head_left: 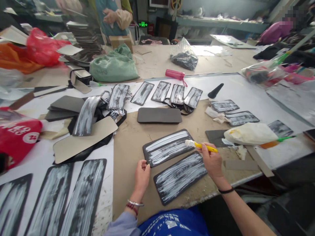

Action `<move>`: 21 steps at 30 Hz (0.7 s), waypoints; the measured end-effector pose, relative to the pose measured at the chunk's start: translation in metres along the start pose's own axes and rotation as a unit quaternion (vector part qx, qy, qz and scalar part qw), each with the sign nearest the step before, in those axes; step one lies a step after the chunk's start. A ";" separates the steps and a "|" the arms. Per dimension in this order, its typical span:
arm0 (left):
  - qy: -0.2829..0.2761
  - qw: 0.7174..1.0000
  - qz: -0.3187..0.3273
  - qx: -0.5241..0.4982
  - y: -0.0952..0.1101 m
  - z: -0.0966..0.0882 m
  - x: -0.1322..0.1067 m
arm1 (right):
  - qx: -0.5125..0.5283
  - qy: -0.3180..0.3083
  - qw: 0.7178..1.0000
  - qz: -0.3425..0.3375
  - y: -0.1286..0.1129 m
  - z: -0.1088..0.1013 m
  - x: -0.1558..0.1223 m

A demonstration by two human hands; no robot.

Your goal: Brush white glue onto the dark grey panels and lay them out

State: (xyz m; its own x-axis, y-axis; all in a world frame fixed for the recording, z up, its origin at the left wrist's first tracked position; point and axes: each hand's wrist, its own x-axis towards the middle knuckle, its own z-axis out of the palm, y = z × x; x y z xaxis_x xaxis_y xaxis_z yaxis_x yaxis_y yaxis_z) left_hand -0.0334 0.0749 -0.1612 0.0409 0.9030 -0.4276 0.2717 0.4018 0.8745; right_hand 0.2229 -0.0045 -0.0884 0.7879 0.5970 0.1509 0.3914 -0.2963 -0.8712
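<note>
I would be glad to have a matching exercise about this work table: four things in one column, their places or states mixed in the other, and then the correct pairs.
Column one
1. Yellow-handled brush with white bristles
2. Left hand
3. Pink cylinder with a looped strap
4. Dark grey rectangular stack with rounded corners

Column two
A. At the left end of a white-streaked black panel
B. Top face without white streaks
C. Held in the right hand
D. Lying on its side

Pairs: 1-C, 2-A, 3-D, 4-B
</note>
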 end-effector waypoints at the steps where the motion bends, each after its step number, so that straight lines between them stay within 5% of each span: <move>1: -0.002 1.000 0.000 0.001 0.000 0.000 0.000 | -0.024 0.008 1.000 -0.017 0.003 -0.008 0.005; 10: 0.021 0.997 0.025 0.074 0.013 0.001 -0.008 | -0.081 0.021 0.996 -0.006 0.028 -0.034 0.023; 16: 0.029 0.994 0.031 0.098 0.012 0.002 -0.010 | -0.146 0.011 0.971 -0.190 0.021 -0.023 0.031; 21: 0.032 0.992 0.032 0.119 0.011 0.004 -0.013 | -0.159 -0.127 0.928 -0.311 0.002 0.015 -0.002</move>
State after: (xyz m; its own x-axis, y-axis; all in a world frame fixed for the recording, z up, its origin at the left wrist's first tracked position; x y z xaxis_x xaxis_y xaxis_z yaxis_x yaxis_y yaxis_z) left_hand -0.0270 0.0675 -0.1469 0.0073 0.9365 -0.3507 0.4906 0.3022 0.8173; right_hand 0.2148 0.0048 -0.0970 0.2403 0.8711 0.4282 0.8853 -0.0158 -0.4647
